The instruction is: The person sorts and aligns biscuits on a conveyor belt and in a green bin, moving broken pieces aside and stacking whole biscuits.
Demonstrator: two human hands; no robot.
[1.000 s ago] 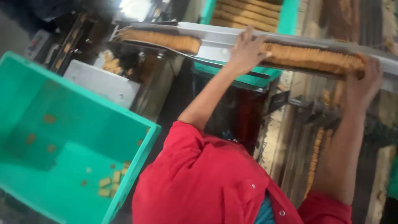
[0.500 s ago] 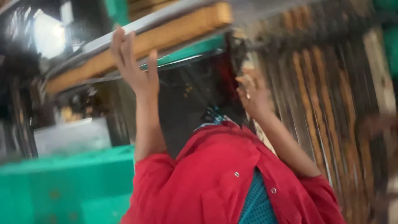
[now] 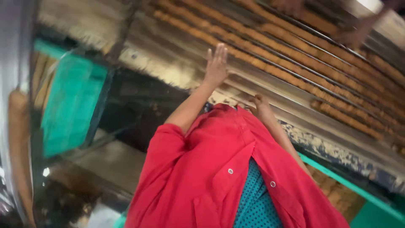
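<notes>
- Head view: left hand (image 3: 216, 64) lies flat, fingers spread, on the biscuit rows (image 3: 295, 55) filling the metal conveyor (image 3: 177, 63).
- Right hand (image 3: 261, 105) curls at the conveyor's near edge, grasping nothing visible.
- Rows look full; sorting seems unfinished.

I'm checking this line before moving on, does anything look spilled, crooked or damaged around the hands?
Nothing clearly stands out. The left hand lies open on the metal conveyor, the right hand sits curled at its near edge, and the rows of brown biscuits run in even lines. The picture is blurred, so small crumbs or dents cannot be ruled out.
</notes>
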